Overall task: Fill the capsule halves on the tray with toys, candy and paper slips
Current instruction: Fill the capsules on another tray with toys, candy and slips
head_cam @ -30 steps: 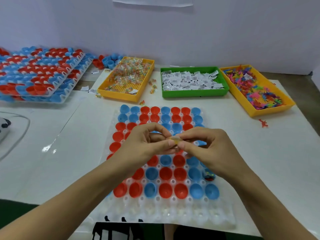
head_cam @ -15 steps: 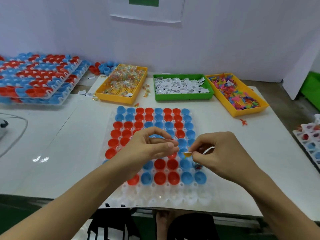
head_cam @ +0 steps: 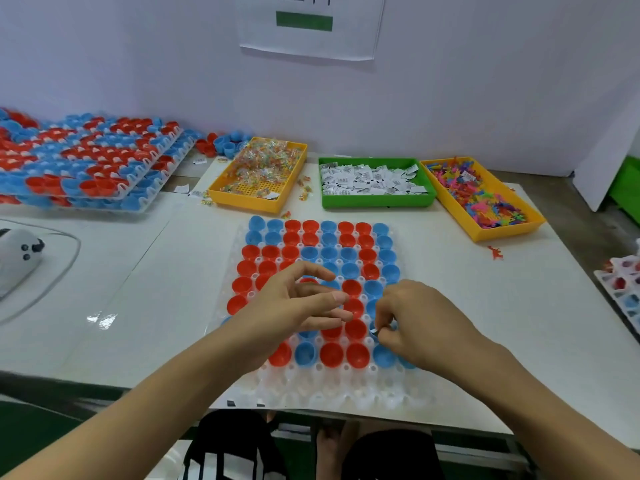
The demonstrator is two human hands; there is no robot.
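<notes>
A clear plastic tray (head_cam: 311,393) lies on the white table and holds rows of red and blue capsule halves (head_cam: 329,254). Both hands hover over its near right part. My left hand (head_cam: 298,306) has its fingers loosely spread, and I see nothing in it. My right hand (head_cam: 415,323) pinches a small pale paper slip (head_cam: 375,330) between thumb and fingertips, low over a blue half in the right columns. The hands hide several halves. At the back stand a yellow bin of wrapped candy (head_cam: 256,199), a green bin of paper slips (head_cam: 377,202) and a yellow bin of coloured toys (head_cam: 502,233).
Stacked trays of filled capsules (head_cam: 86,161) sit at the far left, with loose capsule halves (head_cam: 225,143) behind the candy bin. A white device with a cable (head_cam: 17,258) is at the left edge. Another tray (head_cam: 623,289) pokes in at the right. A stray red toy (head_cam: 495,252) lies on the table.
The hands were pinched together over the tray's middle; they have separated. My right hand dropped lower toward the right columns, and my left hand's fingers loosened. The camera tilted up.
</notes>
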